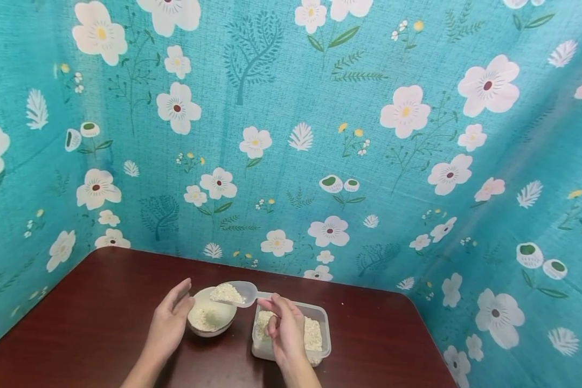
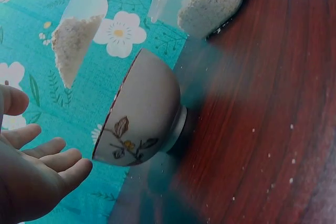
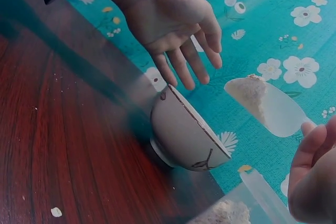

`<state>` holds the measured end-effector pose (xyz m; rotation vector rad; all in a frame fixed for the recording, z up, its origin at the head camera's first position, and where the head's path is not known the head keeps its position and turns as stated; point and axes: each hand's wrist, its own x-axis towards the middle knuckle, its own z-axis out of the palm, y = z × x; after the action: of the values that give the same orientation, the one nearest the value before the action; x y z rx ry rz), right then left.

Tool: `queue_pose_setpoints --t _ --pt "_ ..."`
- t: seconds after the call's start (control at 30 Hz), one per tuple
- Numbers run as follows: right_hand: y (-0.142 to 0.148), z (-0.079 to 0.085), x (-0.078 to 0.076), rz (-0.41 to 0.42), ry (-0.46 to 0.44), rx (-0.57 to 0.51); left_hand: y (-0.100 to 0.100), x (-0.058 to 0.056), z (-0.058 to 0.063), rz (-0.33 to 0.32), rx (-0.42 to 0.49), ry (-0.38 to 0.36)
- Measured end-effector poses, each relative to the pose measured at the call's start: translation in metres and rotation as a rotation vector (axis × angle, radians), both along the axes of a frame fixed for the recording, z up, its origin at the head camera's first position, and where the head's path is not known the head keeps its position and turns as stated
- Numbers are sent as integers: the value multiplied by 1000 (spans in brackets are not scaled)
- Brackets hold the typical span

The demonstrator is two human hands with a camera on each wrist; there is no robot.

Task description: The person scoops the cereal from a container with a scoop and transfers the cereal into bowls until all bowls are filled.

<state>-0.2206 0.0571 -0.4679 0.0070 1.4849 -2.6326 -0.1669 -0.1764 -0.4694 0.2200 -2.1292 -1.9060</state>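
My right hand (image 1: 288, 330) pinches the handle of a translucent plastic scoop (image 1: 247, 294), which carries a heap of pale, oat-like flakes (image 2: 76, 38). The scoop hangs above the right far rim of a white bowl (image 2: 144, 108) with a dark rim and a painted leaf sprig. Some pale flakes or powder (image 1: 205, 320) lie inside the bowl. At the bowl's left side is my left hand (image 1: 168, 322), palm toward it, fingers extended and holding nothing. Its fingertips are by the rim; whether they touch it, I cannot tell.
Below my right hand, a clear rectangular plastic container (image 1: 326, 339) holds more of the pale flakes. Small crumbs dot the dark red-brown table (image 1: 378, 345). A turquoise flowered cloth (image 1: 281, 205) hangs behind the table and along its sides.
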Motion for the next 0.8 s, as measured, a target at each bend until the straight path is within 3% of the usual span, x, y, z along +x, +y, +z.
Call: queue_pose_setpoints --t 0.37,0.67,0.8 --pt "-7 -1 -1 14 -11 14 -7 1 -11 15 -10 -75" --pt "-8 2 -5 -2 1 51 -4 -6 -26 -18 97 -165" --pt "-8 4 -6 -8 8 94 -1 -7 -30 -28 122 -167"
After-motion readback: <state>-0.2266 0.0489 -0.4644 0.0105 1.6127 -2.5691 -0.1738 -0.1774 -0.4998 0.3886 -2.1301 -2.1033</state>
